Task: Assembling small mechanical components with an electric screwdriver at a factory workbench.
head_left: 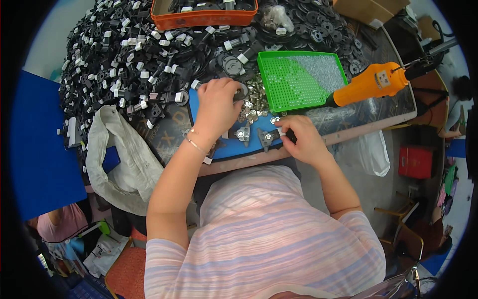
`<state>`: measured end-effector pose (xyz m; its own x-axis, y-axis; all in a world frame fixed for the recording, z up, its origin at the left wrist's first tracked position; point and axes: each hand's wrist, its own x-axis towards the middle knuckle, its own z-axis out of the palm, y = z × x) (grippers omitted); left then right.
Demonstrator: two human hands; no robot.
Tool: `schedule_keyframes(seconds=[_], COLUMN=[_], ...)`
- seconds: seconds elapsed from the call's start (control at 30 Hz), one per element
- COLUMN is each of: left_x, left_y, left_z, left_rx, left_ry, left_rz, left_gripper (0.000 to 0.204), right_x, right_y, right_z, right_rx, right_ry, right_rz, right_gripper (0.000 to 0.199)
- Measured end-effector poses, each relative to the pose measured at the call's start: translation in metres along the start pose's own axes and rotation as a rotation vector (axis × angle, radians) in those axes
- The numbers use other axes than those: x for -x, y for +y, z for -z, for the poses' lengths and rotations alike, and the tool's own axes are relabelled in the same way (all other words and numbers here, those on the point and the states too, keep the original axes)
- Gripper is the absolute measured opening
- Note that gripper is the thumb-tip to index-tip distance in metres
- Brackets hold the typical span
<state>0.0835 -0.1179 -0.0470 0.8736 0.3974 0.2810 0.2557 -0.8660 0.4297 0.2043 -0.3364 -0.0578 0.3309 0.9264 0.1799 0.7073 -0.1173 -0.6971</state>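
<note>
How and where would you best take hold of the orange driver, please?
I'd probably grip the orange driver around its thick barrel, right hand coming from the near side: that side looks open, while the dark nose points left toward the green tray.

this is an assembly workshop: beside the heap of black parts (129, 55) on the worktop (169, 142) there are small metal pieces (256, 94) and an orange power tool (371, 83).
</note>
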Motion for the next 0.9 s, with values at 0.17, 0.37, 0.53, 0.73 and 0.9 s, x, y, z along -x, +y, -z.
schedule_keyframes(seconds=[0.17,0.37,0.53,0.73,0.9], left_x=[-0.009,-0.008,-0.017,-0.049,-0.057], left_y=[-0.003,-0.019,-0.042,-0.031,-0.033], left_z=[-0.005,0.009,0.015,-0.006,-0.009], left_rx=[-0.074,-0.016,-0.073,-0.083,-0.119], left_ry=[-0.035,0.133,0.148,0.158,0.103], left_rz=[-0.024,-0.028,0.075,0.006,0.016], left_gripper=[0.034,0.023,0.023,0.033,0.041], right_x=[0.003,0.004,0.002,0.002,0.010], right_y=[0.000,0.007,0.004,-0.005,-0.011], right_z=[0.003,0.010,0.016,0.024,0.034], right_rx=[0.038,0.018,0.059,0.092,0.105], right_ry=[-0.031,0.004,0.000,0.010,0.041], right_rz=[0.007,0.008,-0.031,-0.019,-0.038], right_gripper=[0.026,0.027,0.024,0.021,0.021])
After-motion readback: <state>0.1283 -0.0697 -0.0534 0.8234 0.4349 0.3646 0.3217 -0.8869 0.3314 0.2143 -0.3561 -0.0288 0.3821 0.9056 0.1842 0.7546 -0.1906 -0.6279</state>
